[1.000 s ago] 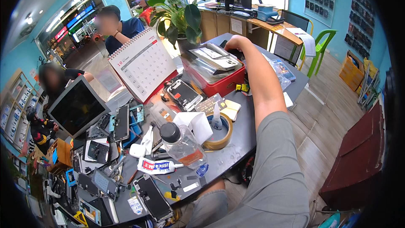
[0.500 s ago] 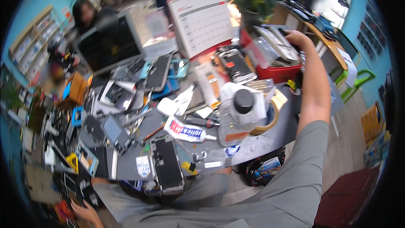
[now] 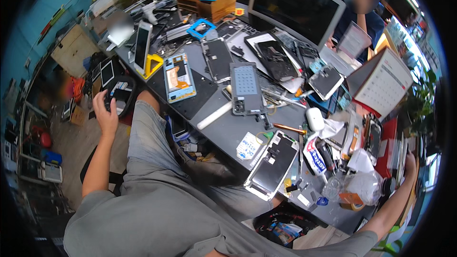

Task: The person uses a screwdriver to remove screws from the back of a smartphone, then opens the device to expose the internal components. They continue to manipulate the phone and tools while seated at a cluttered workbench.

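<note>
Beyond the table's left edge, my left hand (image 3: 105,112) hangs with its fingers spread and nothing visible between them. It is nearest to a black tray-like seat or container (image 3: 124,90) that holds small dark and white items. At the far right, my right hand (image 3: 410,164) reaches to the side of a red box (image 3: 388,138) filled with flat items. Its fingers are small and partly hidden there, so their grip is unclear. A clear plastic bottle (image 3: 364,186) with a black cap lies in view close to my right forearm, beside a roll of tape (image 3: 351,206).
The grey table (image 3: 214,126) bears phone parts: a blue-framed phone (image 3: 180,78), a dark panel (image 3: 272,165), a grey phone back (image 3: 246,85). A white glue tube (image 3: 315,157), a monitor (image 3: 295,7) and a desk calendar (image 3: 385,81) stand or lie around. A person (image 3: 362,14) sits opposite.
My view has swung to the left, so the table's left side shows more fully. My left hand now shows with its fingers spread; my right hand still reaches to the red box.
</note>
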